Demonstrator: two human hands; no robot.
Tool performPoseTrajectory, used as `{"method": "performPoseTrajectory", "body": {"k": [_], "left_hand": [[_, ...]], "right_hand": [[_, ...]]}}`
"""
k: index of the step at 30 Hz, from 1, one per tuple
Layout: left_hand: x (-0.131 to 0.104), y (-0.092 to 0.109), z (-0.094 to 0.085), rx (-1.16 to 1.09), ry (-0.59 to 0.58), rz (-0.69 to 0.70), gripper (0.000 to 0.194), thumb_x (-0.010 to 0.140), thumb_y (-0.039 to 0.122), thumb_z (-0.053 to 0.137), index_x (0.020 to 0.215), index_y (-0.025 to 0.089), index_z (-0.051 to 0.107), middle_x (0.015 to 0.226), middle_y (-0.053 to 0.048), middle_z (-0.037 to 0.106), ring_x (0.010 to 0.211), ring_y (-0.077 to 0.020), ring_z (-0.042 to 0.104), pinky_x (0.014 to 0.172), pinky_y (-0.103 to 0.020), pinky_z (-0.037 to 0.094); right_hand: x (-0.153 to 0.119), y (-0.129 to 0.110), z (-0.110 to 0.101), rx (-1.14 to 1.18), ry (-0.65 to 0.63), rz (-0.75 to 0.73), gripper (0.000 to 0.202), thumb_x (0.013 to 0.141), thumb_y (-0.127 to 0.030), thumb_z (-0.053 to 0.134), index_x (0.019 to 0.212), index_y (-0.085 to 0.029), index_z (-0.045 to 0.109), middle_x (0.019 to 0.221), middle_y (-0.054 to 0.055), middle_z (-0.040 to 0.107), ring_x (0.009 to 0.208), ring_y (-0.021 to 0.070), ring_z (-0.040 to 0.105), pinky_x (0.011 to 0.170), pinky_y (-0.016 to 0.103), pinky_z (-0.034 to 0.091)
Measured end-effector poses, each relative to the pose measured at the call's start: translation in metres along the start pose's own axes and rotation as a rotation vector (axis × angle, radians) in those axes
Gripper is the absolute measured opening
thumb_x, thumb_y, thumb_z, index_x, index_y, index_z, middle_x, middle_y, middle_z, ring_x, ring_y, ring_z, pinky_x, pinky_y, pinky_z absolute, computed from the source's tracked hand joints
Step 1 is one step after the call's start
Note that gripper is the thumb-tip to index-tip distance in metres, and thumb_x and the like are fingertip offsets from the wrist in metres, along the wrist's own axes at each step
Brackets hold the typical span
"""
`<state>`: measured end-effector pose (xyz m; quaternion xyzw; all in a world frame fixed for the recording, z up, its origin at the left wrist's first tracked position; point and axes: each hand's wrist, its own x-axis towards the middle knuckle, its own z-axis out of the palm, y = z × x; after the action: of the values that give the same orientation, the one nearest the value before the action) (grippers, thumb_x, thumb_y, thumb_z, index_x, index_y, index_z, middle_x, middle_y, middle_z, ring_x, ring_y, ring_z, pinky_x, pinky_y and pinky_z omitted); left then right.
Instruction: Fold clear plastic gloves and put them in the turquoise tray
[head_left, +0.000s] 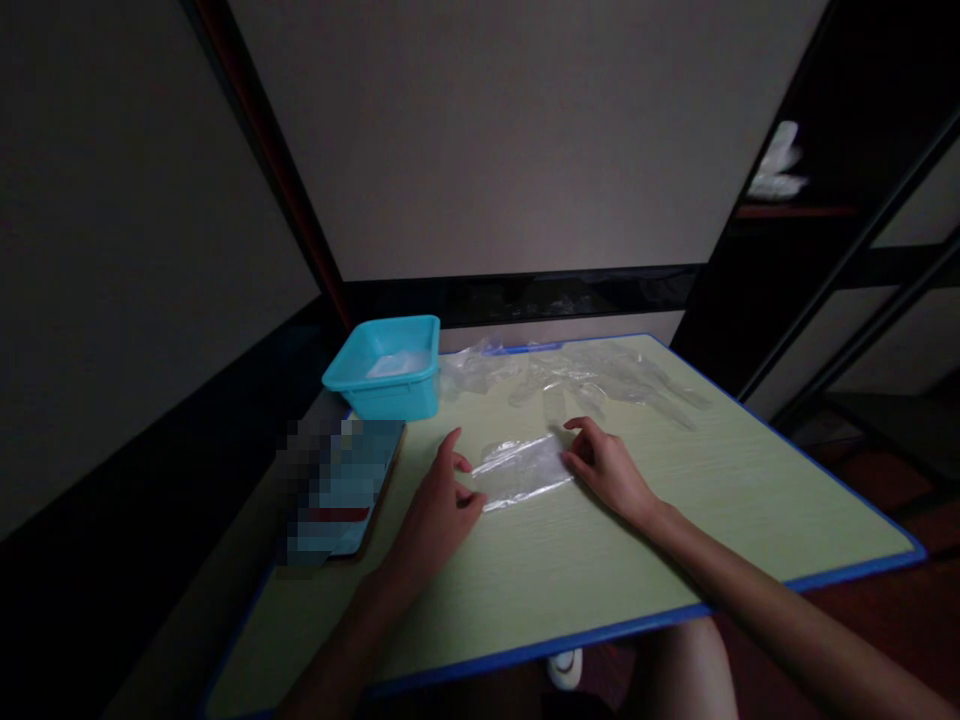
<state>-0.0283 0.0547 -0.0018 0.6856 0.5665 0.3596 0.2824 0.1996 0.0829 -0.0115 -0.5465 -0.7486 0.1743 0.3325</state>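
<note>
Head camera view: a flat strip of clear plastic [525,472] is seen in the middle of the table [765,500], with the left hand [444,495] at its left end and the right hand [609,470] at its right end. The left thumb and fingers are held wide apart; whether the plastic is touched by them cannot be told. The right fingers are curled with a small gap, and it cannot be told if the right end is pinched. The strip seems to have been laid out flat and neat, so this part looks partly done. More loose clear plastic [600,368] is spread at the far side, bunched and not made neat, so much seems to be left. A white thing [401,363] is held in the blue tub [396,402] at the far left, and a flat blurred thing [356,490] is placed nearer, left of the left hand.
</note>
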Motion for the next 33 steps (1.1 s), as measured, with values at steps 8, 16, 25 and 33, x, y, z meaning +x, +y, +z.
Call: {"method": "performPoseTrajectory", "body": {"k": [8, 16, 25, 33], "left_hand": [[-0.001, 0.001, -0.001, 0.012, 0.018, 0.014, 0.068, 0.065, 0.007, 0.05, 0.125, 0.019, 0.021, 0.089, 0.002, 0.045, 0.053, -0.0062, 0.052, 0.064, -0.027, 0.046], [-0.004, 0.001, -0.005, 0.069, 0.014, 0.027, 0.053, 0.073, 0.014, 0.047, 0.123, 0.017, 0.03, 0.088, 0.001, 0.047, 0.047, -0.0058, 0.047, 0.051, -0.022, 0.045], [0.019, 0.046, 0.033, 0.697, -0.147, 0.433, 0.046, 0.084, 0.022, 0.037, 0.124, 0.001, 0.037, 0.131, -0.021, 0.039, 0.124, -0.0271, 0.032, 0.102, -0.041, 0.024], [0.02, 0.031, 0.065, 0.789, -0.129, 0.292, 0.059, 0.088, 0.039, 0.028, 0.127, -0.005, 0.033, 0.135, -0.025, 0.03, 0.128, -0.0296, 0.023, 0.101, -0.043, 0.026]], "right_hand": [[-0.006, -0.013, -0.006, -0.322, -0.171, -0.391, 0.047, 0.087, -0.039, 0.038, 0.126, -0.012, 0.04, 0.128, 0.014, 0.044, 0.117, 0.0232, 0.04, 0.097, 0.038, 0.033], [-0.005, -0.008, 0.0, -0.478, -0.327, -0.412, 0.064, 0.088, -0.052, 0.025, 0.137, -0.01, 0.021, 0.139, 0.014, 0.026, 0.129, 0.0225, 0.022, 0.104, 0.045, 0.02], [-0.004, -0.007, 0.0, -0.5, -0.359, -0.414, 0.051, 0.091, -0.034, 0.024, 0.137, -0.012, 0.022, 0.14, 0.011, 0.024, 0.13, 0.0211, 0.02, 0.104, 0.046, 0.018], [-0.005, -0.007, 0.0, -0.496, -0.357, -0.411, 0.052, 0.089, -0.031, 0.025, 0.137, -0.012, 0.019, 0.141, 0.009, 0.022, 0.129, 0.0202, 0.02, 0.104, 0.047, 0.018]]}}
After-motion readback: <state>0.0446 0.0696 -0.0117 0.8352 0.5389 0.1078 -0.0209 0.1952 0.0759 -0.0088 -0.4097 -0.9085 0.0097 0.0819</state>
